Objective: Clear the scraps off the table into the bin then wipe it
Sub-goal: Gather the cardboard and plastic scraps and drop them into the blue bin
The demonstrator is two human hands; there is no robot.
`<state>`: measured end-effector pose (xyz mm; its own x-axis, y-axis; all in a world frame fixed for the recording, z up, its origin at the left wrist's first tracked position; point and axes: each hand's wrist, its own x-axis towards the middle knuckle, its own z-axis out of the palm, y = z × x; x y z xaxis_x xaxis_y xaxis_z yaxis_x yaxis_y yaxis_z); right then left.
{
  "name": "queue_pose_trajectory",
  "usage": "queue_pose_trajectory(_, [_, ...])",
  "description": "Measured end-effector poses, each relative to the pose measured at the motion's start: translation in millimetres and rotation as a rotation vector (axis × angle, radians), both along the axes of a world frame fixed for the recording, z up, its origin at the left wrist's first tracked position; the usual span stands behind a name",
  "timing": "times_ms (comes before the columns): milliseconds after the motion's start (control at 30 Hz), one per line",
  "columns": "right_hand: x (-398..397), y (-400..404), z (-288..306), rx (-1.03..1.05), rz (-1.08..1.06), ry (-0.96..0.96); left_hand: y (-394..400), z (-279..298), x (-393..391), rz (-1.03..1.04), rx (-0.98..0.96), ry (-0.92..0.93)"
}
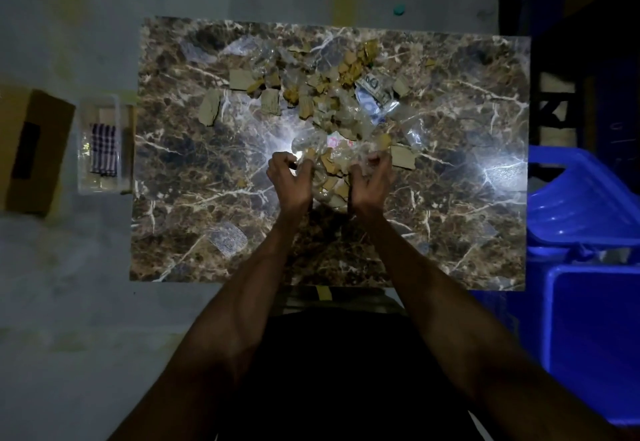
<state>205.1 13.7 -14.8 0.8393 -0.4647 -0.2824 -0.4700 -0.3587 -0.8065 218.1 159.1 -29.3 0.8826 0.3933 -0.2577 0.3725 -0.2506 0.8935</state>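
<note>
A dark marble-patterned table (194, 198) carries a spread of scraps (311, 84): torn cardboard pieces, clear plastic wrappers and a printed packet. In the table's middle lies a gathered heap of wrappers and cardboard (332, 170). My left hand (289, 177) and my right hand (372, 181) curl round this heap from either side, fingers dug into the plastic. A blue bin (588, 319) stands by the table's right edge, its swing lid (581, 205) tilted. A flat clear wrapper (227, 238) lies alone near the front left.
A clear tray (100, 146) holding a folded checked cloth (103, 150) sits just off the table's left edge. Beside it on the floor is a cardboard box (31, 150). A small teal cap (503, 9) lies on the floor behind the table.
</note>
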Motion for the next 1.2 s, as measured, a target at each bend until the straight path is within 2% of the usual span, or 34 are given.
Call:
queue_pose_trajectory(133, [-1.7,-9.0,-5.8,-0.159,-0.053,-0.109,1.4,-2.4,0.7,0.07,0.079,0.046])
queue_pose_trajectory(200, [-0.1,-10.5,-8.1,-0.13,-0.036,-0.115,-2.8,-0.9,0.9,0.059,-0.019,0.138])
queue_pose_trajectory(333, [3.9,-3.3,-15.0,0.042,0.061,-0.148,-12.6,-10.9,-1.7,-0.011,-0.065,-0.047])
queue_pose_trajectory(400, [3.6,5.5,-17.1,0.117,0.102,-0.115,-23.2,-9.1,-3.1,0.036,-0.207,-0.032])
queue_pose_trajectory(500, [-3.3,30.1,-9.0,0.234,0.014,-0.089,-41.6,1.4,-5.4,0.144,-0.42,0.043])
queue_pose_trajectory(600, [-7.5,47.1,-8.7,0.252,-0.017,-0.115,-49.1,7.1,-7.3,0.212,-0.436,0.077])
queue_pose_trajectory(733, [-6.1,43.6,-22.8,0.473,-0.08,0.015,-50.8,25.1,-8.1,0.272,-0.499,0.04])
queue_pose_trajectory(933, [-4.4,35.9,30.4,0.687,-0.085,0.047,-54.1,51.6,-13.4,0.316,-0.538,-0.001])
queue_pose_trajectory(1067, [-6.1,26.1,7.6,0.766,-0.082,0.081,-60.3,71.0,-14.3,0.386,-0.522,-0.019])
queue_pose_trajectory(1200, [-13.1,23.8,59.1,0.765,-0.018,0.024,-59.5,88.5,-19.7,0.419,-0.533,-0.024])
